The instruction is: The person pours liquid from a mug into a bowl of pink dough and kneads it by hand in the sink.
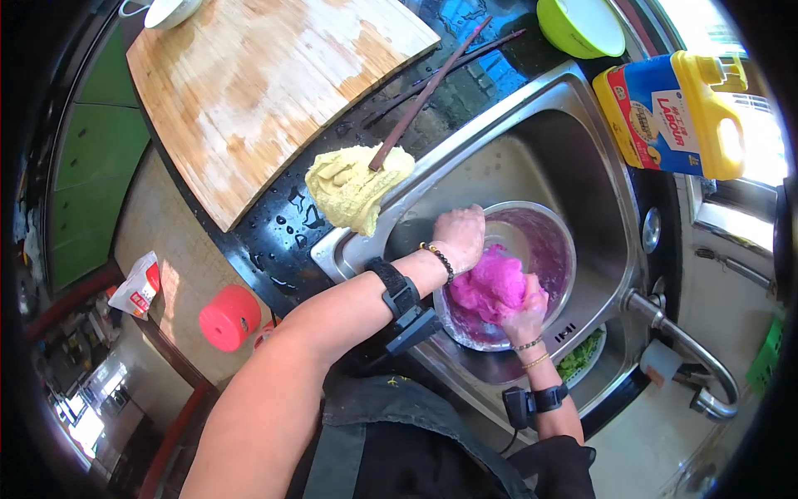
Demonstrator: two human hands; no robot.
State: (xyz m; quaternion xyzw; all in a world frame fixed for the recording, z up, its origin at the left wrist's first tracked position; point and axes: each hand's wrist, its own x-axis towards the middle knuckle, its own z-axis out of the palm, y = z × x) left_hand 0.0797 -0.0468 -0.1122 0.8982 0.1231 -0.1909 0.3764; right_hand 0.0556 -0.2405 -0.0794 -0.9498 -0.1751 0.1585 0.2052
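A round metal bowl sits in the sink, its inner wall smeared pink and whitish. Inside lies a soft pink lump of dough. My right hand is closed around the near right side of the dough, its fingers partly buried in it. At the bowl's left rim my left hand is curled, gripping the edge; its fingertips are partly hidden. A pale yellow lump, seemingly dough, rests on the counter at the sink's edge, with the end of a brown chopstick on it.
A wooden board covers the upper left counter, a white cup on it. Beyond the sink stand a green bowl and a yellow detergent jug. The faucet is right; leafy greens lie below it.
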